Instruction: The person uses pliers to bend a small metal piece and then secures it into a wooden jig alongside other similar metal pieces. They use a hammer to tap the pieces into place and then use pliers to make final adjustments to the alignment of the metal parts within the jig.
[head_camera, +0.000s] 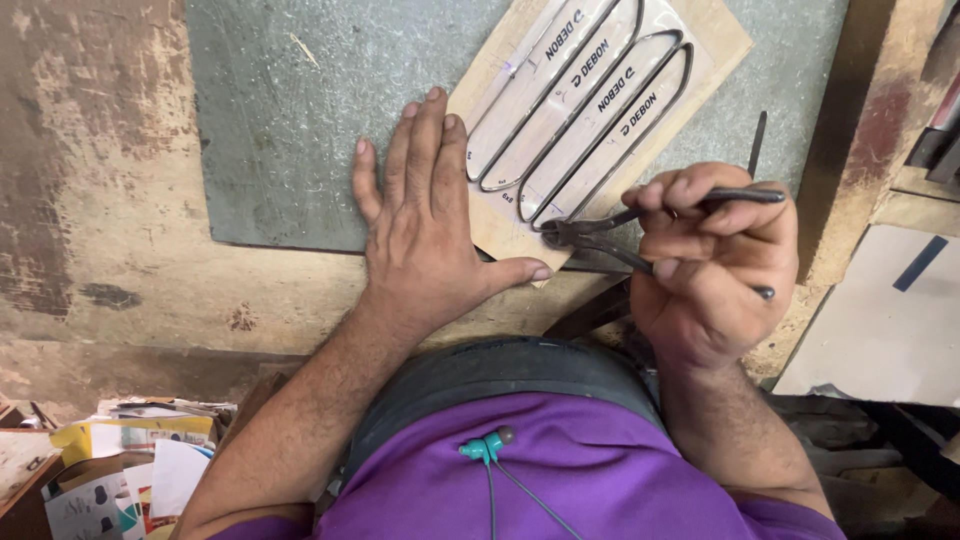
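The left hand (425, 215) lies flat, released, pinning the light, stiff board (590, 110) at twelve o'clock, while the right hand (710, 265) clenches hard steel pincers (640, 225) by their handles, nipping its edge.

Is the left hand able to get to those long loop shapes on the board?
Probably yes: the left hand lies flat beside the board, fingertips almost at the nearest loop shape, nothing between them.
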